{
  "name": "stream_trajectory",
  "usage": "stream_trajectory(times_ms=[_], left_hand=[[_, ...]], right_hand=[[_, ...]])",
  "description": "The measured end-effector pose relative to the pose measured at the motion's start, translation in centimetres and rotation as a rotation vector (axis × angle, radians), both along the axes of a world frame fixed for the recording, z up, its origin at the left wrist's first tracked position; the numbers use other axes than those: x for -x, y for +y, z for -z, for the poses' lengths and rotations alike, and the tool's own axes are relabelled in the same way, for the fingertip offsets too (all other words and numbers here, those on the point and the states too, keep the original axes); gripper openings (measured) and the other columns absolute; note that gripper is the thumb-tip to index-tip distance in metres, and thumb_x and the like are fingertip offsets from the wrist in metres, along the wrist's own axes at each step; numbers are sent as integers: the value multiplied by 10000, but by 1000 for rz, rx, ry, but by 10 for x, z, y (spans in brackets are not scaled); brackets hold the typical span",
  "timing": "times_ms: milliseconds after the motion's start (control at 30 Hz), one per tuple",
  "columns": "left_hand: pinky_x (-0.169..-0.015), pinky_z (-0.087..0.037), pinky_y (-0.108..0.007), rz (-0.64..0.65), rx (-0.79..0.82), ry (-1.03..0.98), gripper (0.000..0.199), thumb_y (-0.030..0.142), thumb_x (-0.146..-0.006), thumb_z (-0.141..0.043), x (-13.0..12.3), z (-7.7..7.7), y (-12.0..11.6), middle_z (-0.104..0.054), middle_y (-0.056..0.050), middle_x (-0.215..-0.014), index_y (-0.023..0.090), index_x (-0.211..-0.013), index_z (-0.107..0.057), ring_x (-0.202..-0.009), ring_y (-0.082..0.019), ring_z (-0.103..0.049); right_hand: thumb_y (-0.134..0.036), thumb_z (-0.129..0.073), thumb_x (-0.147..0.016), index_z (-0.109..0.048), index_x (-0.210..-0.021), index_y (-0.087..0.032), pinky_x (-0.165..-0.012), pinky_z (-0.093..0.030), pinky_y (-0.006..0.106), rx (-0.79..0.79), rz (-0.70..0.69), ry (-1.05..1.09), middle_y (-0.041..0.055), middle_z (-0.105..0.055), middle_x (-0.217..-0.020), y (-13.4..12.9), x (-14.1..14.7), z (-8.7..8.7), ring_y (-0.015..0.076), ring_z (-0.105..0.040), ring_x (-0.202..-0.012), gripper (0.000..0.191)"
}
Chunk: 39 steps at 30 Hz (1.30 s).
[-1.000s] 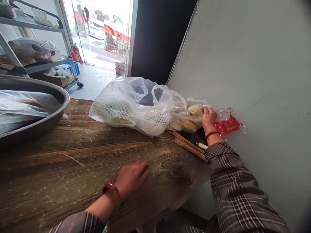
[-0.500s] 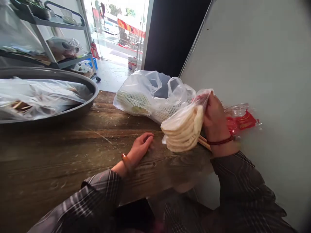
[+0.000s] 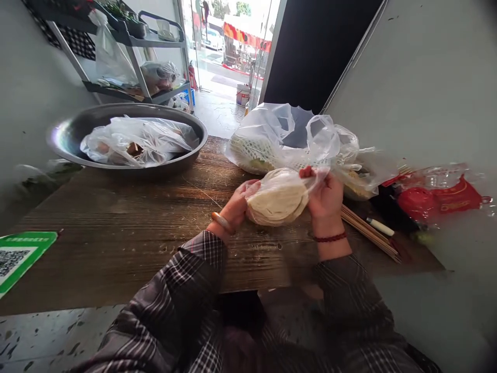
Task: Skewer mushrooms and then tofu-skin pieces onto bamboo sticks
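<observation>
A clear plastic bag of round flatbreads, stacked and pale, is held just above the wooden table. My left hand, with a bangle at its wrist, grips the bag's left edge; some of its fingertips are hidden behind the plastic. My right hand, with a dark red beaded bracelet, is closed on the gathered plastic at the bag's right side. Just behind the flatbreads stands a white carrier bag with netted produce inside.
A large metal basin holding a white plastic bag stands at the left. Wooden sticks, a light-handled tool and red packaging lie at the right. A green QR-code card sits at the left edge.
My right hand has brought the bag of flatbreads left and turned it flatter. My left hand has risen from the table and taken hold of its left side. The view has swung left.
</observation>
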<state>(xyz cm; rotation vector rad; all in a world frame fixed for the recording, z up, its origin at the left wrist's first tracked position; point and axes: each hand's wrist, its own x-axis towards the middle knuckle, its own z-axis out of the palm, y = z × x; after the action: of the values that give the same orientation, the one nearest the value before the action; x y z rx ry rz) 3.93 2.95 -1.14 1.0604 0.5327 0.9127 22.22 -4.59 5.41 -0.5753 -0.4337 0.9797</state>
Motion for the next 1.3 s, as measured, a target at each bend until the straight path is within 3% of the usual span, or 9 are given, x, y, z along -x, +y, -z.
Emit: stream_trajectory(times_ms=[133, 267, 467, 567, 733, 867, 1033, 1100, 1300], left_hand=[[-807, -495, -317, -301, -310, 428, 532, 437, -733, -752, 18, 2, 28, -688, -56, -885, 115, -1148, -666, -817, -181, -611], [-764, -485, -311, -408, -459, 522, 359, 388, -803, -645, 24, 5, 41, -666, -48, -822, 120, -1038, -682, -771, -174, -596], [-784, -492, -321, -443, -649, 583, 250, 324, -848, -583, 29, 4, 29, -685, -70, -895, 139, -964, -705, -800, -178, -601], [-827, -501, -340, -399, -775, 676, 200, 257, -860, -567, 29, 3, 19, -696, -78, -926, 151, -945, -714, -843, -194, -618], [-975, -457, -428, -352, -981, 896, 262, 217, -855, -604, 22, 5, 8, -718, -106, -1110, 170, -1087, -715, -1052, -270, -606], [-851, -476, -362, -293, -935, 896, 277, 183, -821, -625, 20, -2, 1, -711, -62, -911, 168, -1083, -713, -875, -214, -604], [-599, -403, -239, -65, -673, 653, 230, 303, -840, -654, 21, -24, -18, -559, 32, -639, 140, -990, -715, -584, -101, -474], [-571, -397, -229, -10, -553, 548, 261, 356, -855, -656, 20, -30, -24, -572, 18, -652, 129, -970, -712, -583, -99, -484], [-623, -454, -228, -133, -342, 266, 367, 476, -924, -587, 19, -29, -24, -630, -40, -819, 151, -1027, -721, -709, -119, -546]], right_hand=[[-246, -597, -774, -679, -800, -214, -951, -560, 358, 155, 47, -402, 16, -748, -865, -30, -8, 44, 183, -697, -953, 91], [-315, -606, -813, -709, -854, -212, -930, -524, 352, 264, 212, -594, 35, -757, -947, -46, -24, 67, 191, -683, -951, 152], [-425, -597, -866, -706, -839, -210, -862, -520, 374, 319, 409, -1068, 45, -745, -873, -25, -32, 62, 220, -671, -877, 243], [-391, -583, -895, -740, -913, -207, -831, -520, 367, 263, 362, -1361, 61, -756, -927, -3, -21, 55, 229, -672, -886, 243], [-334, -594, -920, -740, -1143, -191, -965, -476, 413, 190, 194, -1710, 114, -736, -1152, 24, -4, 58, 270, -650, -1071, 302], [-333, -631, -914, -787, -1007, -198, -855, -489, 397, 204, 181, -1772, 85, -723, -901, 22, -4, 64, 253, -649, -899, 227], [-274, -644, -902, -780, -869, -227, -818, -491, 367, 11, 239, -1511, 33, -691, -828, 4, -1, 52, 202, -631, -832, 147], [-271, -648, -904, -771, -859, -233, -805, -499, 351, -32, 259, -1404, 25, -685, -834, -3, 3, 44, 189, -629, -830, 137], [-216, -625, -918, -757, -865, -228, -744, -505, 299, -115, 150, -1202, 14, -667, -840, -14, 17, 28, 157, -625, -807, 143]])
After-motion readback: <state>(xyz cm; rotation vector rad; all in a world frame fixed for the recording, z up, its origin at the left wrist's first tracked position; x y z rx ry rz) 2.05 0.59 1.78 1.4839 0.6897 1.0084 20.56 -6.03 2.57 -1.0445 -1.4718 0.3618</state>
